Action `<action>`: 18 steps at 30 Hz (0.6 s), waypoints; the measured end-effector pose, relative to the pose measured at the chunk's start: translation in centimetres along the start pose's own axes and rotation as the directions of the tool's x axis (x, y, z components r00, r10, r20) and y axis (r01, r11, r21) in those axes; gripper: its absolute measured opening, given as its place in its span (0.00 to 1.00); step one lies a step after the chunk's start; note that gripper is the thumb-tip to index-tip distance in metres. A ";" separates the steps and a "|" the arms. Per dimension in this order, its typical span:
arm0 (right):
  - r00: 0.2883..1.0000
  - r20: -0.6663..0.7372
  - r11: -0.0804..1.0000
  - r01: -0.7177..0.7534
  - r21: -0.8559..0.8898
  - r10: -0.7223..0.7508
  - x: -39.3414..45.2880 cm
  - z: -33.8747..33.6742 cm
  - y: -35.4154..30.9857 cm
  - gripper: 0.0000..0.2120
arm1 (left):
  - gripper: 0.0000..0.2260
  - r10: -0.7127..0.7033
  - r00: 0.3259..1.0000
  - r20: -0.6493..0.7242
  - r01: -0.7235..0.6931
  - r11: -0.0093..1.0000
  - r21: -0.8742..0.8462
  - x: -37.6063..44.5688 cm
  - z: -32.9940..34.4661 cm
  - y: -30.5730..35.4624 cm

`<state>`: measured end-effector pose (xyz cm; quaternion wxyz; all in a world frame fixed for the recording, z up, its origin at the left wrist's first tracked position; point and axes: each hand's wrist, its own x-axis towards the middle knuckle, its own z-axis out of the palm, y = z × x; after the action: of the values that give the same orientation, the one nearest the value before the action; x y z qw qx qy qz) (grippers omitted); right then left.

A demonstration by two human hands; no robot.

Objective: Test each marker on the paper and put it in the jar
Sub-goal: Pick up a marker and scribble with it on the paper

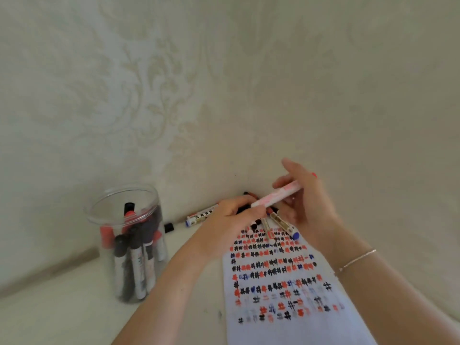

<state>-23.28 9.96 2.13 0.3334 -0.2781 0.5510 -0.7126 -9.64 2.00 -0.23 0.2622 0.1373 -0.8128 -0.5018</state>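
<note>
Head view shows me both hands meeting over the far end of the paper point(286, 295). My right hand point(306, 202) grasps a white marker with pink print point(276, 195), its fingers curled round the barrel, which slants down to the left, raised off the sheet. My left hand point(231, 220) has its fingers curled at that marker's lower end; whether they pinch a cap or the tip I cannot tell, as the spot is blurred.

I see the paper lying on the pale table point(62, 314), covered with rows of small red, black and blue test marks. Several loose markers point(283, 225) lie at its far edge, partly hidden under my hands, and one blue-capped marker point(201, 215) rests by the wall to the left of them. A small black cap point(168, 227) sits near it.

Well to the left stands the clear jar point(124, 245), upright and open, already holding a bundle of red- and black-capped markers. A thin bracelet point(356, 260) circles my right wrist.
</note>
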 end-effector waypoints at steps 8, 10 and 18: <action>0.984 -0.065 0.931 0.136 -0.338 -0.167 1.4 5.4 0.7 0.14 | 0.28 0.052 0.841 -0.538 0.196 0.898 0.393 -0.4 -4.1 2.2; 0.999 -0.025 0.982 0.039 -0.185 -0.045 1.2 6.3 1.3 0.15 | 0.29 0.130 0.822 -0.555 0.203 0.843 0.499 -0.8 -5.0 2.5; 0.948 0.284 0.908 -0.242 0.342 0.146 2.6 10.2 4.4 0.15 | 0.14 0.209 0.692 -0.691 0.054 0.939 0.339 -1.1 -8.2 3.3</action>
<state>-16.36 0.99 0.36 0.5169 -0.2414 0.3840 -0.7260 -3.94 -2.05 5.32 0.5524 0.3293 -0.7233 -0.2515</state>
